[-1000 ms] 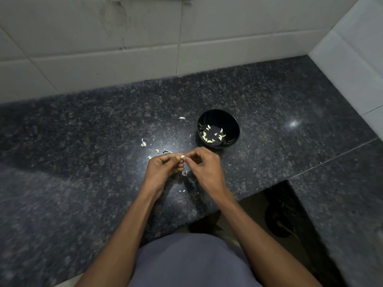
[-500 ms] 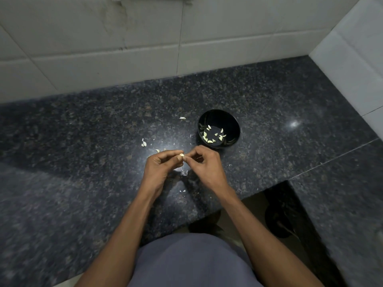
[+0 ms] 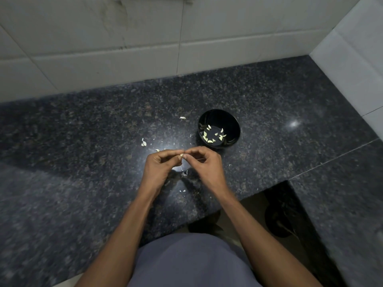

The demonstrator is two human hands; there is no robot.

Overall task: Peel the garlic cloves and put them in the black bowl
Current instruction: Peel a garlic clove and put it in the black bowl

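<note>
a black bowl (image 3: 219, 129) is seen right of the frame's centre on the dark granite counter (image 3: 83, 141), with a handful of peeled cloves (image 3: 210, 136) lying in it. just below and left of it, a garlic clove (image 3: 181, 155) is pinched between the curled fingertips of the left hand (image 3: 159, 168) and the right hand (image 3: 207, 168). skin scraps (image 3: 143, 143) are scattered left of the bowl and beneath the hands.

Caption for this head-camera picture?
Both hands pinch a garlic clove near the black bowl holding peeled cloves.
</note>
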